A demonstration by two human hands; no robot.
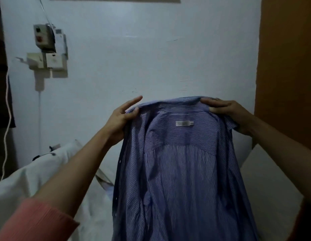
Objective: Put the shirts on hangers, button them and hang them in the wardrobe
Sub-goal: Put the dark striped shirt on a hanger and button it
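A home bedroom; painted wall [133, 58], switch boxes [48, 49], white bedding [26, 181].

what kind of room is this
Probably a bedroom or laundry corner at home: a blue striped shirt held up in both hands, white fabric heaped below like bedding or clothes, wall switch boxes on painted plaster, and an orange wardrobe-like panel.

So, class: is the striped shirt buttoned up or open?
Open: the striped shirt shows its inner neck label, its front edges parted.
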